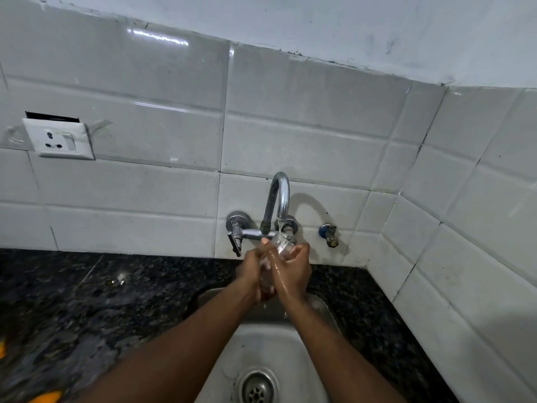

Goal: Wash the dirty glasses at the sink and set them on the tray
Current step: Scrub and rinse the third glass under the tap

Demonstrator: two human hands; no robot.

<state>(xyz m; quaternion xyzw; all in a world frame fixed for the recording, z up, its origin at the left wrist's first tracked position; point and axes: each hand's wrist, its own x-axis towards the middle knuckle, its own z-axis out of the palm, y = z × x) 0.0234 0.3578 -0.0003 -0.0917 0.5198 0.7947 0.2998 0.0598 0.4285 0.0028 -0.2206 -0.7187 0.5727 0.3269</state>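
Head camera: your left hand (252,270) and right hand (292,273) are both curled round one clear glass (279,247), pressed close together above the sink (270,353). The glass sits right under the tap (281,196), water running onto its top. Dark counter (87,301) lies either side.

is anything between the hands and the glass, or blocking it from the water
Nothing visible does: the left hand and right hand both grip the glass under the faucet spout, above the sink. The tray is out of view.
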